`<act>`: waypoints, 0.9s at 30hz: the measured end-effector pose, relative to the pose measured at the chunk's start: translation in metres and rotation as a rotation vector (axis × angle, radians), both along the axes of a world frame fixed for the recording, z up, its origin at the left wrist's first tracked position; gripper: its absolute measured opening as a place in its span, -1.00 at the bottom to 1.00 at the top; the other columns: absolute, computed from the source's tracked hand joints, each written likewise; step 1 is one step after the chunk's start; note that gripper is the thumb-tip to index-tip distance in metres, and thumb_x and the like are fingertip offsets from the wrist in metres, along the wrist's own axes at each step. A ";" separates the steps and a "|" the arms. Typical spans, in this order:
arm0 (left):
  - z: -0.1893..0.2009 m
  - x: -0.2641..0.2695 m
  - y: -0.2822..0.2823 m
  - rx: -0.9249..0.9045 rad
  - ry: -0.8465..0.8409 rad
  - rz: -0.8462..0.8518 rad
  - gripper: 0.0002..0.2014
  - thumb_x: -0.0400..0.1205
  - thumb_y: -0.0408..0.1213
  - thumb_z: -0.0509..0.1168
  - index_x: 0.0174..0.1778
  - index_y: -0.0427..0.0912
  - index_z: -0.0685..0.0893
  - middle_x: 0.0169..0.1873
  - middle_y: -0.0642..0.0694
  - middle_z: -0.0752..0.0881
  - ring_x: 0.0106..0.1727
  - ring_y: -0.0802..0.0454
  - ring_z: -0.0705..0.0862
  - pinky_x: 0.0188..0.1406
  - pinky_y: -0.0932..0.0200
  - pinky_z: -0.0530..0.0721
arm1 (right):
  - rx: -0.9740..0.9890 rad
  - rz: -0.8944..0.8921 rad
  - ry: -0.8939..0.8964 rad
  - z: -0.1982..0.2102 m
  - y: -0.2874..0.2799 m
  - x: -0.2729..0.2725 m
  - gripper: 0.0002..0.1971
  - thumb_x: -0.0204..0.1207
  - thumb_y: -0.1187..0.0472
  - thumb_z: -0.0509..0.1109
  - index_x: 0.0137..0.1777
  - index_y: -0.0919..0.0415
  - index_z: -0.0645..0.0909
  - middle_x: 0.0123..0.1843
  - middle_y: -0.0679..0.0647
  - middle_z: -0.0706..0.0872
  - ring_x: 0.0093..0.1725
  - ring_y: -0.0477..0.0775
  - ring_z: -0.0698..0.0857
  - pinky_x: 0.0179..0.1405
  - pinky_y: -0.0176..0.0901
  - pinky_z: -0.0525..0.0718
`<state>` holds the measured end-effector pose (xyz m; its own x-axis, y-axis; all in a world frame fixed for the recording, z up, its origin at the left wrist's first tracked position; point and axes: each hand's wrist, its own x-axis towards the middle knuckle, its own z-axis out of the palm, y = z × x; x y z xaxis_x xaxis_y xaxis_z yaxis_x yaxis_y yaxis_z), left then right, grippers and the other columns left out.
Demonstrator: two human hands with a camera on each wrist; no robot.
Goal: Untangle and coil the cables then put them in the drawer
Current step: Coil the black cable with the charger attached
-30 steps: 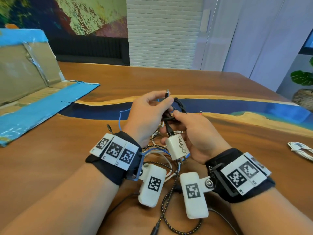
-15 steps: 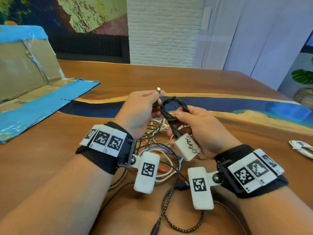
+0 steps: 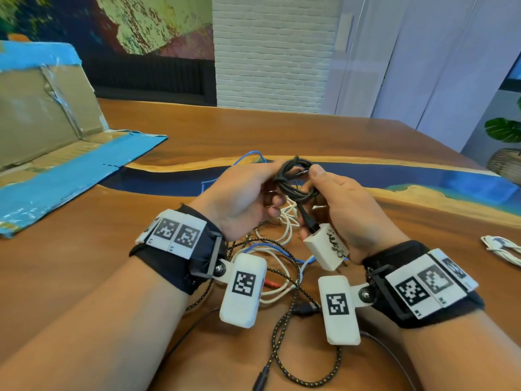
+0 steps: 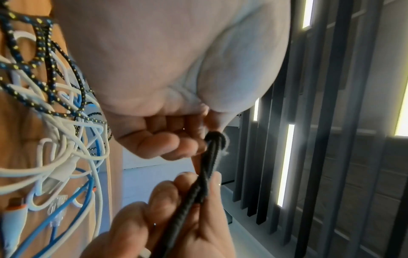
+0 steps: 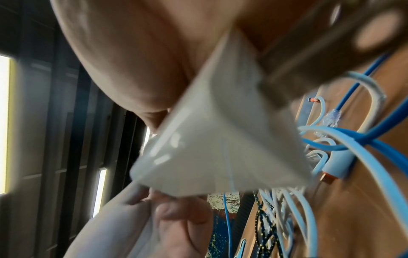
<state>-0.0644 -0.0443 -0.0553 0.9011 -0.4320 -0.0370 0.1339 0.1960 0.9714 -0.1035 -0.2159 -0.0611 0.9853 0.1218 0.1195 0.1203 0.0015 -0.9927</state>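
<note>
A black cable (image 3: 296,183), wound into a small coil, hangs between both hands above the table. My left hand (image 3: 277,176) pinches the coil's top left side; in the left wrist view its fingers (image 4: 167,144) curl against the black strands (image 4: 208,162). My right hand (image 3: 314,179) pinches the coil with thumb on top and holds the cable's white charger plug (image 3: 327,246) against its palm. That charger (image 5: 220,139) fills the right wrist view. Below the hands lies a tangle (image 3: 282,249) of white, blue and braided black-yellow cables.
An opened cardboard box edged with blue tape (image 3: 56,165) lies at the left of the wooden table (image 3: 84,263). A bundled white cable (image 3: 501,246) rests near the right edge. A braided cable (image 3: 284,334) trails toward me between my forearms.
The black cable went from one loose loop with its plug end held up by my left hand to a tighter coil of several turns. Both hands shifted slightly right.
</note>
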 end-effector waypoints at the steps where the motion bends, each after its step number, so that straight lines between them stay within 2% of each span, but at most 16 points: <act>1: 0.000 -0.001 -0.001 -0.010 0.008 -0.022 -0.58 0.80 0.09 0.16 0.00 -0.12 0.81 -0.26 -0.04 0.66 -0.35 0.09 0.52 -0.36 0.18 0.42 | -0.006 -0.015 -0.012 -0.001 0.000 0.001 -0.61 0.78 -0.08 0.20 -0.18 0.15 0.57 -0.33 0.34 0.63 -0.51 0.22 0.66 -0.51 -0.11 0.67; 2: 0.000 -0.001 -0.001 -0.009 0.004 -0.033 -0.52 0.77 0.19 0.15 0.07 -0.12 0.81 -0.22 -0.04 0.71 -0.27 0.07 0.57 -0.29 0.14 0.45 | -0.015 -0.026 -0.019 -0.003 0.000 0.003 -0.60 0.78 -0.09 0.21 -0.21 0.10 0.62 -0.31 0.34 0.66 -0.49 0.24 0.67 -0.48 -0.08 0.68; 3: -0.001 -0.001 -0.001 -0.003 -0.010 -0.029 -0.52 0.72 0.20 0.21 0.12 -0.13 0.80 -0.19 -0.04 0.74 -0.18 0.04 0.60 -0.23 0.12 0.47 | -0.020 -0.033 -0.020 -0.004 -0.001 0.004 -0.58 0.78 -0.11 0.21 -0.24 0.06 0.67 -0.30 0.33 0.68 -0.47 0.26 0.68 -0.46 -0.06 0.69; 4: -0.002 -0.001 -0.001 0.008 -0.033 -0.016 -0.58 0.68 0.13 0.29 0.15 -0.15 0.79 -0.17 -0.03 0.75 -0.10 -0.01 0.60 -0.19 0.11 0.49 | -0.019 -0.036 -0.014 -0.006 -0.001 0.004 -0.58 0.78 -0.11 0.21 -0.22 0.06 0.70 -0.28 0.34 0.69 -0.45 0.27 0.67 -0.45 -0.04 0.70; 6: -0.004 -0.002 -0.001 0.018 -0.070 0.003 -0.71 0.67 -0.09 0.38 0.19 -0.22 0.75 -0.21 -0.02 0.74 -0.02 -0.07 0.61 -0.12 0.09 0.50 | -0.010 -0.021 0.003 -0.007 0.001 0.004 -0.58 0.78 -0.11 0.21 -0.03 0.18 0.74 -0.21 0.38 0.67 -0.40 0.28 0.65 -0.42 -0.02 0.71; 8: -0.004 -0.002 0.000 -0.004 -0.067 0.028 -0.73 0.71 -0.23 0.35 0.26 -0.28 0.72 -0.27 0.00 0.73 -0.10 -0.02 0.65 -0.11 0.11 0.53 | 0.021 0.001 0.015 -0.007 0.005 0.004 -0.58 0.77 -0.12 0.21 0.02 0.17 0.77 -0.17 0.40 0.68 -0.39 0.28 0.64 -0.38 0.01 0.72; 11: -0.002 -0.002 -0.003 -0.100 -0.054 0.097 -0.83 0.73 -0.38 0.32 0.20 -0.33 0.72 -0.27 -0.07 0.73 -0.17 0.00 0.70 -0.12 0.15 0.68 | 0.043 -0.023 0.012 -0.008 0.007 0.005 -0.55 0.79 -0.09 0.19 -0.20 0.11 0.73 -0.30 0.32 0.71 -0.47 0.26 0.66 -0.41 -0.01 0.72; 12: -0.001 -0.002 -0.006 -0.150 -0.043 0.126 -0.80 0.73 -0.43 0.33 0.24 -0.32 0.73 -0.25 -0.11 0.74 -0.20 0.00 0.73 -0.15 0.17 0.73 | 0.036 -0.023 0.004 -0.007 0.007 0.005 -0.57 0.80 -0.06 0.18 -0.18 0.13 0.69 -0.34 0.26 0.72 -0.49 0.24 0.67 -0.43 -0.03 0.72; 14: -0.002 -0.002 -0.009 -0.232 -0.038 0.176 -0.71 0.71 -0.48 0.35 0.35 -0.27 0.72 -0.21 -0.16 0.79 -0.22 0.00 0.79 -0.19 0.19 0.79 | 0.017 0.006 -0.010 -0.008 0.005 0.005 -0.62 0.82 -0.02 0.15 -0.01 0.19 0.70 -0.33 0.17 0.76 -0.45 0.17 0.70 -0.42 -0.02 0.75; 16: -0.003 -0.002 -0.011 -0.267 -0.062 0.197 -0.74 0.69 -0.48 0.36 0.29 -0.25 0.75 -0.18 -0.18 0.83 -0.17 -0.02 0.81 -0.09 0.15 0.83 | 0.027 0.039 -0.006 -0.009 0.003 0.008 -0.65 0.82 0.01 0.16 0.13 0.21 0.71 -0.25 0.09 0.80 -0.39 0.09 0.72 -0.32 0.03 0.77; 18: -0.003 -0.004 -0.012 -0.277 -0.076 0.206 -0.83 0.69 -0.45 0.38 0.17 -0.24 0.78 -0.16 -0.20 0.85 -0.13 -0.05 0.82 0.03 0.09 0.80 | 0.024 0.057 -0.004 -0.011 0.001 0.010 -0.67 0.82 0.03 0.16 0.14 0.15 0.74 -0.18 0.02 0.82 -0.31 0.02 0.75 -0.21 0.03 0.74; 19: -0.003 -0.004 -0.013 -0.278 -0.075 0.212 -0.86 0.69 -0.43 0.39 0.12 -0.24 0.79 -0.15 -0.20 0.85 -0.12 -0.06 0.82 0.05 0.08 0.79 | 0.015 0.057 -0.001 -0.012 -0.001 0.011 -0.67 0.82 0.03 0.16 0.15 0.12 0.75 -0.17 -0.01 0.84 -0.28 -0.04 0.76 -0.21 -0.04 0.71; 22: -0.001 -0.005 -0.014 -0.261 -0.070 0.199 -0.83 0.71 -0.34 0.37 0.18 -0.24 0.78 -0.09 -0.20 0.84 -0.10 -0.05 0.81 -0.03 0.13 0.81 | 0.039 0.062 0.047 -0.013 -0.003 0.011 -0.67 0.82 0.04 0.16 0.12 0.11 0.77 -0.24 -0.04 0.82 -0.34 -0.11 0.74 -0.43 -0.16 0.64; 24: 0.000 -0.007 -0.013 -0.245 -0.072 0.185 -0.80 0.74 -0.29 0.35 0.21 -0.24 0.77 -0.03 -0.22 0.83 -0.08 -0.05 0.80 -0.09 0.17 0.82 | 0.039 0.041 0.048 -0.014 -0.004 0.012 -0.64 0.82 0.06 0.18 0.00 0.10 0.79 -0.27 -0.01 0.81 -0.36 -0.08 0.73 -0.45 -0.19 0.65; 25: 0.000 -0.006 -0.012 -0.243 -0.072 0.188 -0.80 0.75 -0.26 0.33 0.20 -0.24 0.78 -0.01 -0.22 0.82 -0.08 -0.06 0.80 -0.12 0.17 0.82 | 0.039 0.037 0.042 -0.015 -0.004 0.013 -0.63 0.82 0.06 0.19 -0.04 0.11 0.81 -0.23 0.04 0.82 -0.32 -0.03 0.73 -0.36 -0.15 0.68; 27: -0.001 -0.005 -0.009 -0.234 -0.070 0.197 -0.77 0.77 -0.20 0.31 0.19 -0.23 0.80 0.02 -0.22 0.83 -0.07 -0.08 0.80 -0.14 0.16 0.81 | 0.038 0.052 0.042 -0.016 -0.004 0.014 -0.63 0.80 0.03 0.22 0.00 0.10 0.85 -0.05 0.23 0.84 -0.17 0.14 0.73 -0.05 0.13 0.67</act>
